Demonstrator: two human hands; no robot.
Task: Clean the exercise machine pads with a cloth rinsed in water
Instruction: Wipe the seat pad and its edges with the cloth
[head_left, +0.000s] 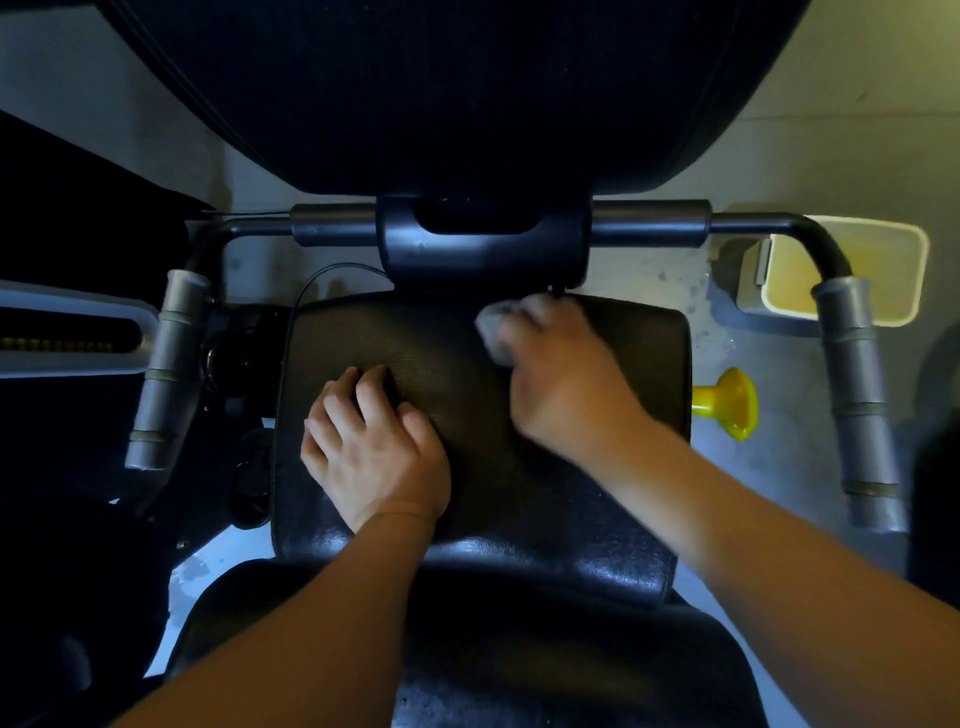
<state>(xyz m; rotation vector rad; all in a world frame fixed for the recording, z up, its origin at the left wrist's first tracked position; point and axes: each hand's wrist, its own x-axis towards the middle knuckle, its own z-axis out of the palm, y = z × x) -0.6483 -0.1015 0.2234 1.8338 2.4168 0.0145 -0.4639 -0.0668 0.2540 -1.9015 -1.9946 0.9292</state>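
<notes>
A black padded seat (613, 499) of the exercise machine fills the middle of the view. My right hand (561, 374) grips a pale grey cloth (493, 325) and holds it against the far right part of the pad; the hand is motion-blurred. On the pad's left half my left hand (374, 441) rests with its fingers spread and bent, holding nothing. A second, large black pad (457, 88) stands beyond the seat at the top. Another black pad (519, 665) lies nearest me, under my forearms.
A black bar with grey handle grips on the left (161, 374) and right (857, 405) runs around the seat. On the concrete floor to the right stand a yellow-lined bucket (878, 270) and a yellow knob (727, 402). Dark machine parts fill the left side.
</notes>
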